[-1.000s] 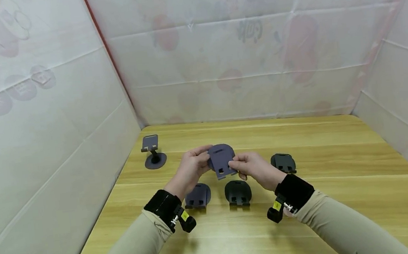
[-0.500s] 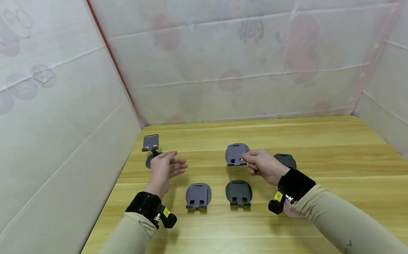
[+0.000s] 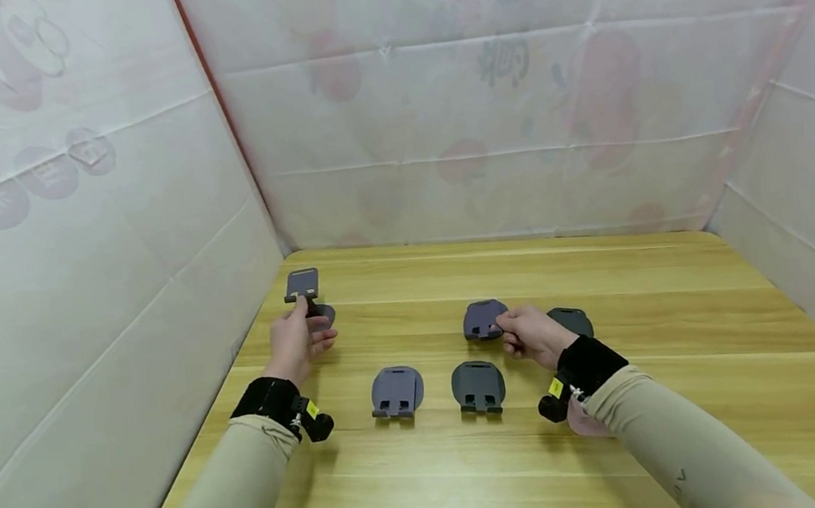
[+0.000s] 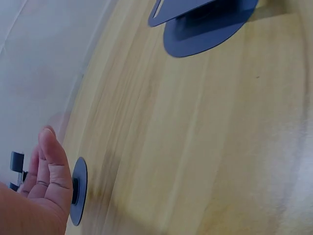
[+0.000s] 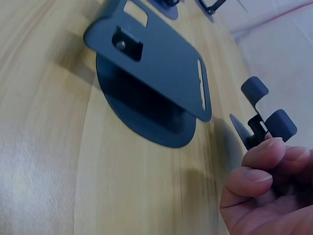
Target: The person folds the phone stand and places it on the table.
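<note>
In the head view, my left hand (image 3: 296, 346) is at the unfolded purple-grey phone stand (image 3: 302, 283) at the far left of the table. Its fingers are fairly straight beside the neck and round base (image 4: 78, 191); I cannot tell whether they touch it. My right hand (image 3: 533, 333) pinches the lower right edge of a folded purple phone stand (image 3: 484, 319), whose lip prongs (image 5: 281, 124) show in the right wrist view. That stand looks tilted and just above the table; contact with the wood is unclear.
A purple-grey folded stand (image 3: 396, 392) and a dark green one (image 3: 478, 386) lie nearer me. Another dark stand (image 3: 572, 321) is partly behind my right hand. A pink item (image 3: 587, 419) shows under the right wrist. Fabric walls enclose the wooden table (image 3: 434, 486).
My left hand has let go of the purple phone stand and moved left to the unfolded one. My right hand has carried the purple stand rightward and lowered it.
</note>
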Action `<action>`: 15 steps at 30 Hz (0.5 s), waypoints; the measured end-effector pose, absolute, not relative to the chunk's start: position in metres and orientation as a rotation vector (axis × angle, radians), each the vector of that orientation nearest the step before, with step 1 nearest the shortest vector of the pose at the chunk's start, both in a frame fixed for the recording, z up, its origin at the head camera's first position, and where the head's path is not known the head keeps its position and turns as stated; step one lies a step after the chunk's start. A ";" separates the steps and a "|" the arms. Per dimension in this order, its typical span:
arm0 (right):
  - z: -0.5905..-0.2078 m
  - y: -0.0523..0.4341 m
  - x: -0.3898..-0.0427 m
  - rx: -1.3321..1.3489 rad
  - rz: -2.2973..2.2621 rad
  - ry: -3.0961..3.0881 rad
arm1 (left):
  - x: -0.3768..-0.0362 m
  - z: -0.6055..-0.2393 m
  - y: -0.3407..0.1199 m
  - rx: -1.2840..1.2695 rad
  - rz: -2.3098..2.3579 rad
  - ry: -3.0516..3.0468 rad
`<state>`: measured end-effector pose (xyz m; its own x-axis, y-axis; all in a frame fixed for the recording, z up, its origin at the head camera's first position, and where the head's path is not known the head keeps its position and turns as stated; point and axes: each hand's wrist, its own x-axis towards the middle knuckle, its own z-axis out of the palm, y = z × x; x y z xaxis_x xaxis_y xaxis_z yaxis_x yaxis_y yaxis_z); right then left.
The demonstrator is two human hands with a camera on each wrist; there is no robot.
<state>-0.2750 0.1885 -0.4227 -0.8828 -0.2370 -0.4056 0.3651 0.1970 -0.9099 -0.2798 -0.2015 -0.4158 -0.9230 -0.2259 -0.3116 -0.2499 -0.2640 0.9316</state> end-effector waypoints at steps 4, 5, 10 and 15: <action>-0.425 0.190 -0.277 0.116 -1.708 2.029 | -0.285 -0.415 -0.205 -0.632 2.453 1.876; -0.426 0.191 -0.278 0.107 -1.697 2.034 | -0.286 -0.415 -0.205 -0.630 2.465 1.876; -0.431 0.189 -0.280 0.100 -1.666 2.025 | -0.288 -0.416 -0.210 -0.530 2.443 1.930; -0.432 0.187 -0.281 0.108 -1.622 2.050 | -0.287 -0.416 -0.212 -0.460 2.439 1.999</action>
